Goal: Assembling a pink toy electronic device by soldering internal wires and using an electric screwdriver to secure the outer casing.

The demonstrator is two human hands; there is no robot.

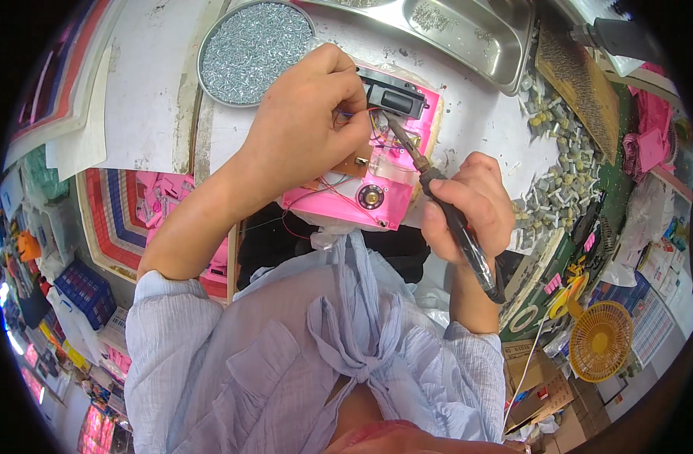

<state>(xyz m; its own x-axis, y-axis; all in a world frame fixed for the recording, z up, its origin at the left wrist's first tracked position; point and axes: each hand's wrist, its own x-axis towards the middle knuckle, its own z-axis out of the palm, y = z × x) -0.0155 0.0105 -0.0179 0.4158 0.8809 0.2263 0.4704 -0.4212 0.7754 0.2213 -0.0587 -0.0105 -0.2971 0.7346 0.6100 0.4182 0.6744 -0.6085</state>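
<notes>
Right hand (475, 208): fingers closed round the handle of one soldering iron (465, 240), black-gripped, its shaft slanting up and left; whether the tip touches metal, we cannot tell. Left hand (308, 113): thumb and forefinger brought together on thin wires (365, 112), red and blue among them; the exact pinch is partly hidden by our own fingers. Between and beneath both hands: one pink panel (398, 200), lying at the near side of the bench (475, 125), plastic wrap under its edge. Fitted to it: one black box (398, 101) along the far side, just beside the iron's tip; one round part (371, 197), dark-rimmed, at the near side; one brown board (354, 163), partly under the left hand. Step in hand, in our judgement: soldering a wire to a joint near the box. Next move, we judge: hold the wire still, bring the tip squarely to the joint, and spare the plastic. Farther out: screws (255, 53) in a round pan, upper left; a steel tray (505, 72), beyond the panel; loose parts (562, 170) heaped at right.
</notes>
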